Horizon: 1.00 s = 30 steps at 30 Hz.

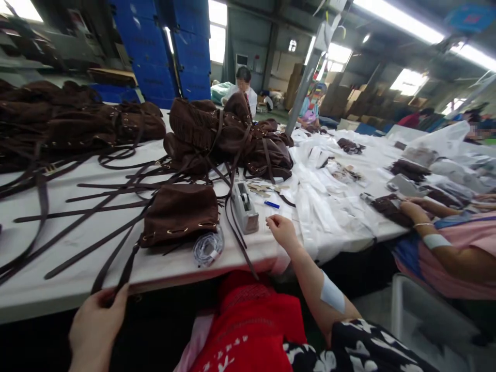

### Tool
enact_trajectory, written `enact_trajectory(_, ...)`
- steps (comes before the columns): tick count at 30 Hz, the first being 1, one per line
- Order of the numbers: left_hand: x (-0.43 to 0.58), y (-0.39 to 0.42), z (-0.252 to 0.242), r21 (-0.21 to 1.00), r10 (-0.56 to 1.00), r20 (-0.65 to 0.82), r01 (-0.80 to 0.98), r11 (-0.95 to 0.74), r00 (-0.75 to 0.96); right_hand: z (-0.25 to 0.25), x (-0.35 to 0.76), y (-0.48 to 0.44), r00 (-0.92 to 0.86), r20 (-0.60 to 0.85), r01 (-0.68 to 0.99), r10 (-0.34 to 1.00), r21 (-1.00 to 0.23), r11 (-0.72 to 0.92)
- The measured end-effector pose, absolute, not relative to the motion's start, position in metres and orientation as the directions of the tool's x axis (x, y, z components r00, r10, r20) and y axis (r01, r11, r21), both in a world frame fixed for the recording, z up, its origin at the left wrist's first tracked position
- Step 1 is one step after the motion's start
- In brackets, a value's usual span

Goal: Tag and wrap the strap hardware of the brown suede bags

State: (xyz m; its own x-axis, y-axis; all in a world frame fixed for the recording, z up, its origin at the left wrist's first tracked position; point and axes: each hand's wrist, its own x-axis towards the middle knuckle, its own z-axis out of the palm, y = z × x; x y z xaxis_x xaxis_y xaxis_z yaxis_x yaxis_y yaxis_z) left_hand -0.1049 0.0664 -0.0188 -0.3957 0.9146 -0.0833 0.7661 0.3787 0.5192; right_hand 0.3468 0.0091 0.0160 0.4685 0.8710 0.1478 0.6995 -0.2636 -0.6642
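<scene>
Blue panels [149, 57] and lit windows stand behind a long white-covered table [234, 254], where a heap of dark brown bags [197, 126] rises at the far side. Your left hand [98, 316] pinches a strap [129, 264] at the near edge; the brown bag [180, 214] it appears to belong to lies flat just in front of you. Your right hand [282, 231] has its fingertips drawn together beside the tape dispenser [245, 209] (whether anything thin sits between them, you can't tell from here).

Pulling hard on that strap could drag the bag off the edge, or sweep the clear coil [209, 248] at its corner down with it. Loose straps cross under and around one another, so a tug might snag the heap. A careless right wrist could knock the dispenser.

As for writing, your red apron [242, 336] carries white characters, too blurred to read; no brand is legible on the dispenser.
</scene>
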Motion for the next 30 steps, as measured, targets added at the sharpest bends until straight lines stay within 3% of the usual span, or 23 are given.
enact_trajectory(3, -0.097, 0.064, -0.012, 0.507, 0.888, -0.238, 0.729, 0.459, -0.393, 0.018, 0.382, 0.028, 0.557, 0.14, 0.715, 0.818, -0.583, -0.387)
enact_trajectory(9, -0.08, 0.038, -0.008, 0.636, 0.965, -0.226, 0.731, 0.249, -0.132, 0.014, 0.434, 0.062, 0.65, 0.058, 0.699, 0.758, -0.437, -0.566)
enact_trajectory(14, -0.089, 0.025, -0.018, 0.624, 0.924, -0.257, 0.681, 0.383, -0.284, 0.008, 0.449, 0.071, 0.646, -0.028, 0.697, 0.763, -0.384, -0.605)
enact_trajectory(17, -0.099, 0.017, -0.029, 0.627, 0.907, -0.237, 0.659, 0.416, -0.348, 0.017, 0.45, 0.066, 0.649, 0.024, 0.71, 0.761, -0.38, -0.593)
enact_trajectory(21, -0.097, 0.003, -0.027, 0.678, 0.913, -0.131, 0.637, 0.366, -0.386, 0.045, 0.44, 0.05, 0.639, 0.244, 0.753, 0.73, -0.392, -0.528)
enact_trajectory(24, -0.077, -0.008, -0.007, 0.702, 0.946, -0.031, 0.667, 0.25, -0.322, 0.065, 0.406, 0.032, 0.574, 0.384, 0.79, 0.723, -0.493, -0.364)
enact_trajectory(26, -0.054, -0.015, 0.011, 0.758, 0.982, -0.03, 0.636, 0.145, -0.187, 0.071, 0.366, 0.016, 0.476, 0.431, 0.713, 0.766, -0.699, -0.049)
enact_trajectory(28, -0.029, -0.025, 0.026, 0.845, 0.998, -0.069, 0.531, 0.061, -0.006, 0.071, 0.318, -0.002, 0.317, 0.361, 0.525, 0.877, -0.837, 0.154)
enact_trajectory(30, -0.005, -0.035, 0.037, 0.938, 0.935, -0.201, 0.334, 0.097, 0.292, 0.066, 0.272, -0.022, 0.11, 0.233, 0.37, 0.966, -0.912, 0.178)
